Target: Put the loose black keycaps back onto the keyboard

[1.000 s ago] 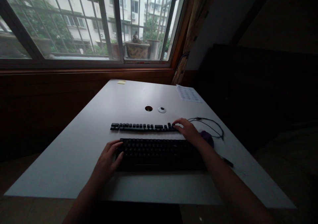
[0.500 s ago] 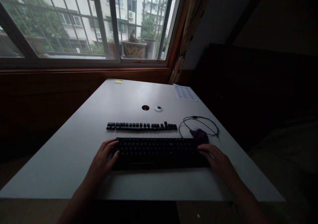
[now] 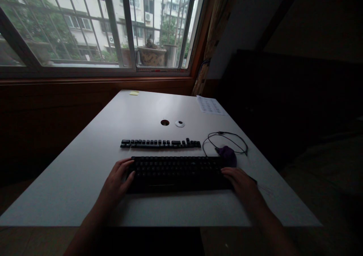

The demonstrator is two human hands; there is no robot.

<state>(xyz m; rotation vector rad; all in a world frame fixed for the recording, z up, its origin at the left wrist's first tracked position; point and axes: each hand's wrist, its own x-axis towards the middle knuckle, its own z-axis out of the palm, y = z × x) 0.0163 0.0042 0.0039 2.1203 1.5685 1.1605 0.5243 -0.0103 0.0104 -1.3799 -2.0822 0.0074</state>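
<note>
A black full-size keyboard (image 3: pixel 170 172) lies across the near part of the desk. My left hand (image 3: pixel 119 176) grips its left end, fingers at the upper corner and thumb on the near side. At the other end, my right hand (image 3: pixel 239 182) is closed over the right edge, fingertips on the number-pad keys; its thumb is hidden. A thin dark piece (image 3: pixel 252 179) pokes out beyond that hand, with faint wire-like lines near it; whether I hold it, I cannot tell. Behind the keyboard, loose black keycaps (image 3: pixel 161 144) stand in two rows.
A purple cloth-like bundle (image 3: pixel 228 155) sits at the keyboard's back right corner, beside a looped black cable (image 3: pixel 246 144). Farther back on the white desk (image 3: pixel 93 154) are a round hole (image 3: pixel 165 123), its white cover (image 3: pixel 179 123), a printed sheet (image 3: pixel 210 105) and a yellow note (image 3: pixel 134 93).
My right hand has shifted slightly left along the keyboard's right end, and the dark piece now shows beyond it. My left hand keeps its place. The whole view has moved slightly.
</note>
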